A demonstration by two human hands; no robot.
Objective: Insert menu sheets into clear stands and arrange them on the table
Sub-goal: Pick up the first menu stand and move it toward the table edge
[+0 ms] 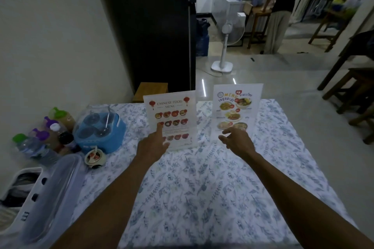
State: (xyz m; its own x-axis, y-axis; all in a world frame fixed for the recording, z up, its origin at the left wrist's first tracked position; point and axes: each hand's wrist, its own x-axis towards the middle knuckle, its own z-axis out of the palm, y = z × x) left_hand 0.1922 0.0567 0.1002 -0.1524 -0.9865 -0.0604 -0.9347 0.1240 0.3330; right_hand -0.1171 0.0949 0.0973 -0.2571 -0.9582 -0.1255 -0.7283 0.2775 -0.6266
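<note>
- The table (202,198) is covered with a soft cloth printed with blue-grey leaves.
- Two flat, clear plastic stands are upright at the far part of the table, each with a glossy sheet inside.
- The Chinese food menu (171,119) is the left one; the second menu (236,107), with round plates of food, is beside it, with a gap between them.
- The left hand (152,145) has one finger stretched out, its tip on the front of the Chinese food menu; it holds nothing.
- The right hand (237,141) is before the second menu, fingers spread loosely, holding nothing.
- At the table's left edge are a round blue container (101,129) under a clear dome and bottles (48,133) with coloured caps.
</note>
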